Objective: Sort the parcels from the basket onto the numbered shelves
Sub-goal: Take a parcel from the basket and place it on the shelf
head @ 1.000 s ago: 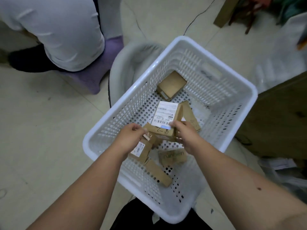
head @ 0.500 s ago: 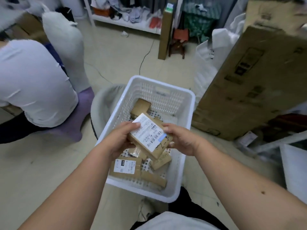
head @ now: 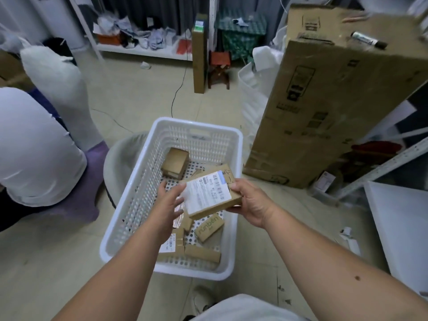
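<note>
A brown cardboard parcel [head: 209,193] with a white barcode label is held above the white perforated basket [head: 139,195], label facing up. My right hand [head: 251,205] grips its right end. My left hand [head: 168,205] touches its left edge with the fingertips. Several more small brown parcels lie in the basket: one at the far end [head: 175,162], one printed with green letters [head: 209,227], and others partly hidden under my left forearm.
A person in a white shirt [head: 34,147] crouches at the left. A large cardboard box [head: 324,100] leans to the right of the basket. A white metal shelf [head: 143,50] with clutter stands at the back. A white board [head: 403,228] lies at the right.
The parcel has come up out of the basket and turned so its label faces me. The view has lifted from the basket to the room.
</note>
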